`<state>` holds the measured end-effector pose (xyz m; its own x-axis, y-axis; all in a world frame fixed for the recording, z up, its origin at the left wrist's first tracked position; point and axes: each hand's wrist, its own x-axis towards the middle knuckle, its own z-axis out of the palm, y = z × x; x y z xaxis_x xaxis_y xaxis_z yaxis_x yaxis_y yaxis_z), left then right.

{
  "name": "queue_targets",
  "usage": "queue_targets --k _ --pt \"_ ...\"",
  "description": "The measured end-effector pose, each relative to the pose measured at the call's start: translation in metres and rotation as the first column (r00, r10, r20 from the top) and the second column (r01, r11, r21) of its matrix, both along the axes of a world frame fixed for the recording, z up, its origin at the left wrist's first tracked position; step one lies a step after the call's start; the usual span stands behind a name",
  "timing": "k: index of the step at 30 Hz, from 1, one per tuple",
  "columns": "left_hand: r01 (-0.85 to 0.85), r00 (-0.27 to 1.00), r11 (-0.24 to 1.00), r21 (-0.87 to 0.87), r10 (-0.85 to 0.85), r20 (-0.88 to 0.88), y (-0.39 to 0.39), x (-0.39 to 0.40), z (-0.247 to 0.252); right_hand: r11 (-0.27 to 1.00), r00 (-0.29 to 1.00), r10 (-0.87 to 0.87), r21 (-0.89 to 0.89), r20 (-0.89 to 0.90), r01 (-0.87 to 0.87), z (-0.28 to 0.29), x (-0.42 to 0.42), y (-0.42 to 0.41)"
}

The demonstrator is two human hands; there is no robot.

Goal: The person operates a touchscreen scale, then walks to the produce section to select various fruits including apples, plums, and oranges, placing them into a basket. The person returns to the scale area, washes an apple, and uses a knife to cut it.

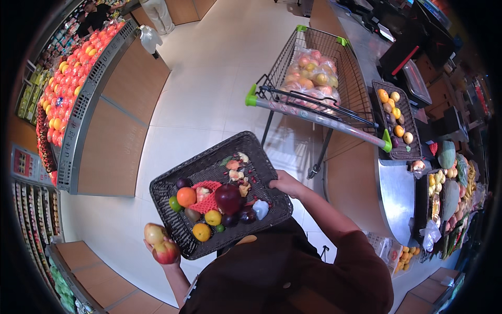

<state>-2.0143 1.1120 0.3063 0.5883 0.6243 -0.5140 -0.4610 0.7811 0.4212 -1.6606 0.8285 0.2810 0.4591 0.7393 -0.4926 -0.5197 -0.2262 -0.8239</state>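
My right hand (pixel 285 183) grips the right rim of a dark woven basket (pixel 164 172), which hangs tilted in front of my body. Inside it lie an orange (pixel 186 196), a large dark red apple (pixel 228 199), a red foam fruit net (pixel 204 196), a brown kiwi (pixel 192 214), yellow citrus fruits (pixel 202 232), dark plums, green limes, fruit scraps (pixel 236 174) and a crumpled pale blue piece (pixel 261 209). Beside the basket's lower left corner, my left hand (pixel 172 257) holds a pale yellow-brown fruit (pixel 155 233) and a red-yellow apple (pixel 166 252). Its fingers are mostly hidden beneath them.
A shopping cart (pixel 317 115) with bagged fruit (pixel 311 74) stands ahead, beside a metal-topped counter (pixel 396 196) holding another fruit basket (pixel 415 135) and more produce. At left is a fruit display (pixel 117 145) with a plastic bag (pixel 150 38). People stand at the top left.
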Motion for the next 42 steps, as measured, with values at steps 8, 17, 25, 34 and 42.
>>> queue_targets --k 8,17,25,34,42 --pt "-0.283 0.939 0.945 0.162 0.308 -0.153 0.12 0.054 -0.054 0.871 0.842 0.49 -0.154 0.225 -0.466 -0.043 0.086 0.307" --pt "-0.077 0.983 0.996 0.042 0.083 -0.164 0.277 0.237 -0.052 0.729 0.671 0.683 -0.234 0.287 -0.643 -0.048 0.175 0.564" --pt "0.229 0.962 0.973 -0.021 -0.229 -0.151 0.451 0.433 -0.08 0.88 0.867 0.465 -0.201 0.179 -0.43 -0.072 0.367 0.626" --pt "0.674 0.739 0.738 0.034 -0.672 -0.049 0.538 0.797 -0.054 0.996 0.925 -0.084 0.029 0.371 0.079 0.009 0.599 0.58" --pt "0.76 0.65 0.649 0.024 -0.759 -0.044 0.536 1.11 -0.016 0.979 0.935 -0.173 -0.051 0.31 0.199 0.007 0.847 0.559"
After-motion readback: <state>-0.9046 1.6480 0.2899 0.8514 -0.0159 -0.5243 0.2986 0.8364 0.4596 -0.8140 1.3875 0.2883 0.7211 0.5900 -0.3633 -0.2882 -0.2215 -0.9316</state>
